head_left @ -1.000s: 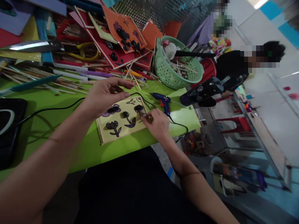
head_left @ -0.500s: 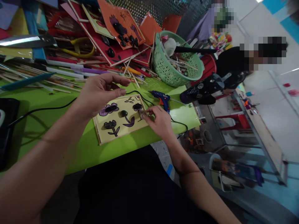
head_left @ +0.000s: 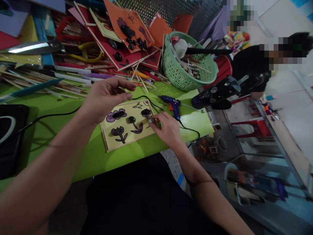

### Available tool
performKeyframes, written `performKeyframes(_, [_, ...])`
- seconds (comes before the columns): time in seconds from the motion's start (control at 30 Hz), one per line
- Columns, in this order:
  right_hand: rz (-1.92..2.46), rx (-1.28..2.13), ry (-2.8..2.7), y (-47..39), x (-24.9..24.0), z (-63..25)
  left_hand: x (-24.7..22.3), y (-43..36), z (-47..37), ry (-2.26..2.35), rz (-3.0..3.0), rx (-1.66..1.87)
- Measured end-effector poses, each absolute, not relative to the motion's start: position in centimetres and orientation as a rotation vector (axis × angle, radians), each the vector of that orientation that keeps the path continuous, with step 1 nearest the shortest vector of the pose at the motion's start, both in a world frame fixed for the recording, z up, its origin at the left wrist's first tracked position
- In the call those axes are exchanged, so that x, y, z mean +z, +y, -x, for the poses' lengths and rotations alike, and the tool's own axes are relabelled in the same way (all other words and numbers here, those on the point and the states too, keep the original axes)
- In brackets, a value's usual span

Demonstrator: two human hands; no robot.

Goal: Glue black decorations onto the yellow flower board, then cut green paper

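A yellow picture card (head_left: 114, 142) with a wooden-stick border lies on the green table, showing drawn purple flowers with dark stones on them. My right hand (head_left: 167, 128) is at the card's right edge, thumb and fingers pinching a small translucent greyish piece (head_left: 150, 119) just below the upper right flower's dark stone (head_left: 146, 112). Over the card's upper left part hovers my left hand (head_left: 104, 98), its fingers curved and a gap between thumb and fingertips. Nothing shows in that gap. A round dark green stone (head_left: 131, 119) sits on the middle flower.
A blue glue gun (head_left: 172, 104) with a black cord lies behind my right hand. Beyond are a green basket (head_left: 178, 73), a dark tumbler (head_left: 205, 97), orange cards (head_left: 137, 26), sticks, pens and a knife (head_left: 36, 47). Another person (head_left: 251, 65) is at the right.
The view has shifted slightly, so the scene appears a little further right. Both hands keep nearly the same pose, and my right hand still pinches the small piece.
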State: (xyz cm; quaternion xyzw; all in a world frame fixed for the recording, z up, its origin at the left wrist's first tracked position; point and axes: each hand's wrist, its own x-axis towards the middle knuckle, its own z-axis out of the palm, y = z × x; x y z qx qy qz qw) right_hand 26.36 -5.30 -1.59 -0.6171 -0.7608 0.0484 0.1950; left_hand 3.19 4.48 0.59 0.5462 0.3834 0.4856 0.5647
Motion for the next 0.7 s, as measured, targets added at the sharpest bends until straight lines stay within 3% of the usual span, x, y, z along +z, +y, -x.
performKeyframes(0.43, [1.879,0.248,-2.072,-4.6,-1.3,-26.2,-0.1,4.6,-2.9,0.905,-1.291,1.083])
performKeyframes(0.7, [1.369,1.196,-1.399,-3.1,0.0,-26.8,0.0,4.0,-3.8,0.831,-1.478,0.71])
